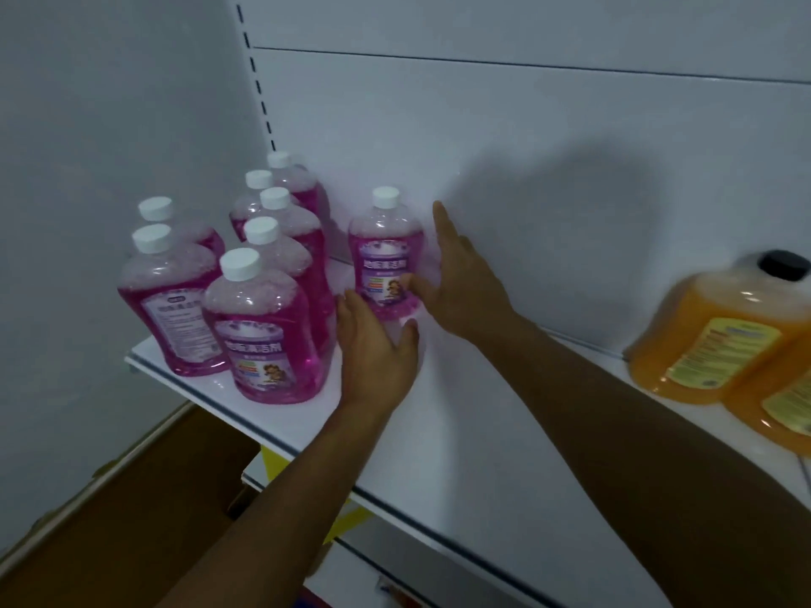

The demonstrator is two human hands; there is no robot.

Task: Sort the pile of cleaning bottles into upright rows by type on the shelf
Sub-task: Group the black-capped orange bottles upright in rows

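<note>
Between the hands: one pink bottle stands upright near the back panel, label facing out, white cap on.
Left hand: left hand lies open at the bottle's base, fingers straight and thumb spread; contact looks light or just short of touching.
Right hand: right hand is wide, thumb against the label, fingers extended behind toward the panel; not wrapped round.
Left of the grip: a pink group stands upright in two files on the shelf, just beside the left hand.
Right of the grip: orange jugs, well apart, blurred.
Step judged: aligning this bottle as the start of a further file.
Method advised: slide low at the base with both palms, keep it upright, close the gap evenly, label forward.
Risk: pushing near the cap could tip it into its neighbours.
</note>
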